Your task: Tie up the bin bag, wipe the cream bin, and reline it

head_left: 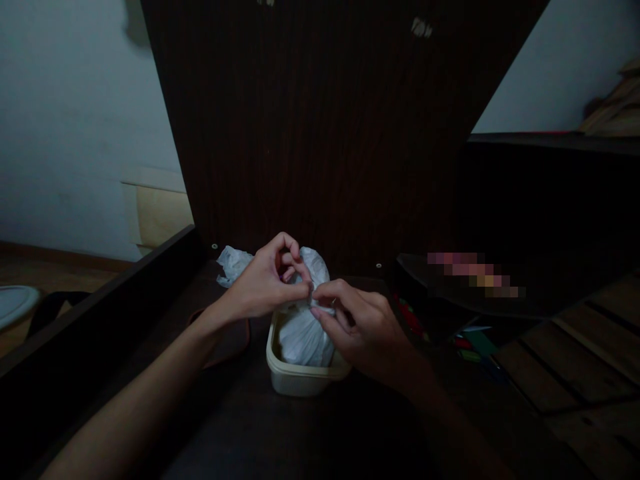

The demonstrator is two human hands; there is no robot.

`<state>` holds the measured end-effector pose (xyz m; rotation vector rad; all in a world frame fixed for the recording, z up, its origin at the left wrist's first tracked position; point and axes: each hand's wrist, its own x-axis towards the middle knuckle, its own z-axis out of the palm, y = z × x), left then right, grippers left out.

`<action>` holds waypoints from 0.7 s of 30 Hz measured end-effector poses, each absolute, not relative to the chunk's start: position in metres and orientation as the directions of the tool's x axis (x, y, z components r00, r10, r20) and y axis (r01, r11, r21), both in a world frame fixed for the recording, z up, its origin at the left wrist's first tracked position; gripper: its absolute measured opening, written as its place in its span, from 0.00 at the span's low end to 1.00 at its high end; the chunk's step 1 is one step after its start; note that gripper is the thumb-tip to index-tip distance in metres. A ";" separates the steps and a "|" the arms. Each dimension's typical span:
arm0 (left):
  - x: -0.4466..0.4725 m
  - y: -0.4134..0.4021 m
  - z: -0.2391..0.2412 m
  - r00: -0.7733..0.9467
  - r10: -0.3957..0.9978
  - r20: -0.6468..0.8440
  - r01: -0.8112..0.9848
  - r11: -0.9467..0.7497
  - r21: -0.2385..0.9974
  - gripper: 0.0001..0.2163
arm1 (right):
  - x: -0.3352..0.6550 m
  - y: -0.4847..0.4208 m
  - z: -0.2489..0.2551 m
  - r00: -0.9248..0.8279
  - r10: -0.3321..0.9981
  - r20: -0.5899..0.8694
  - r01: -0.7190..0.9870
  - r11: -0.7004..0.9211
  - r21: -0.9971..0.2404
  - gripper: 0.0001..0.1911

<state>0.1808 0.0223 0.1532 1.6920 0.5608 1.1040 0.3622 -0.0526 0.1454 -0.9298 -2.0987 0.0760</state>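
Observation:
A white plastic bag (306,339), bulging with contents I cannot make out, sits in a cream plastic tub (300,381). Its twisted neck rises between my hands, and a loose part of the bag stands up behind them. My left hand (273,280) pinches the neck from the left, thumb against fingers. From the right, my right hand (357,320) grips a strand of the same bag between thumb and fingertips. Both hands are over the tub, their fingertips nearly touching. Behind my left wrist lies another crumpled white plastic bag (234,263).
A dark wooden panel (320,133) stands upright behind the tub. Left of the tub, a brown-edged flat item (235,343) lies partly under my forearm. A raised dark side board (100,300) borders the left. Small coloured items (470,347) lie at right, near wooden slats (565,360).

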 end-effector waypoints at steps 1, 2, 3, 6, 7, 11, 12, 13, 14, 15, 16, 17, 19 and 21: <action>0.180 0.025 0.152 0.486 0.774 0.405 -0.136 -0.392 0.910 0.20 | 0.365 -0.052 0.146 -0.407 0.643 0.649 0.575 0.733 -0.364 0.09; 0.180 0.027 0.151 0.495 0.770 0.402 -0.139 -0.387 0.912 0.20 | 0.367 -0.051 0.147 -0.420 0.647 0.637 0.555 0.738 -0.384 0.08; 0.179 0.029 0.149 0.501 0.768 0.399 -0.144 -0.381 0.913 0.20 | 0.370 -0.050 0.147 -0.427 0.654 0.625 0.529 0.741 -0.413 0.08; 0.177 0.034 0.146 0.515 0.764 0.389 -0.156 -0.363 0.919 0.21 | 0.378 -0.045 0.146 -0.430 0.685 0.587 0.444 0.727 -0.523 0.04; 0.176 0.035 0.145 0.520 0.761 0.388 -0.161 -0.358 0.920 0.21 | 0.381 -0.043 0.146 -0.426 0.698 0.576 0.416 0.716 -0.560 0.04; 0.175 0.037 0.143 0.539 0.747 0.390 -0.182 -0.349 0.919 0.21 | 0.389 -0.038 0.147 -0.418 0.717 0.558 0.326 0.692 -0.644 0.09; 0.175 0.037 0.143 0.539 0.748 0.388 -0.183 -0.346 0.920 0.20 | 0.389 -0.038 0.148 -0.409 0.723 0.557 0.330 0.686 -0.649 0.09; 0.175 0.038 0.143 0.534 0.753 0.385 -0.182 -0.342 0.922 0.20 | 0.389 -0.038 0.149 -0.395 0.732 0.555 0.353 0.678 -0.644 0.09; 0.175 0.038 0.143 0.527 0.762 0.377 -0.177 -0.335 0.925 0.20 | 0.388 -0.039 0.150 -0.378 0.744 0.550 0.396 0.667 -0.631 0.08; 0.176 0.037 0.144 0.518 0.773 0.366 -0.169 -0.328 0.930 0.19 | 0.386 -0.040 0.150 -0.360 0.754 0.550 0.451 0.656 -0.605 0.08; 0.177 0.036 0.144 0.510 0.784 0.354 -0.160 -0.318 0.935 0.19 | 0.384 -0.041 0.151 -0.346 0.757 0.554 0.510 0.648 -0.566 0.08; 0.178 0.034 0.145 0.504 0.794 0.341 -0.153 -0.306 0.940 0.19 | 0.382 -0.042 0.151 -0.339 0.752 0.565 0.568 0.643 -0.514 0.08; 0.181 0.029 0.146 0.498 0.805 0.321 -0.150 -0.285 0.947 0.19 | 0.377 -0.043 0.149 -0.340 0.715 0.610 0.664 0.642 -0.383 0.10; 0.183 0.023 0.148 0.494 0.806 0.324 -0.160 -0.283 0.946 0.19 | 0.373 -0.043 0.145 -0.359 0.665 0.655 0.722 0.643 -0.257 0.12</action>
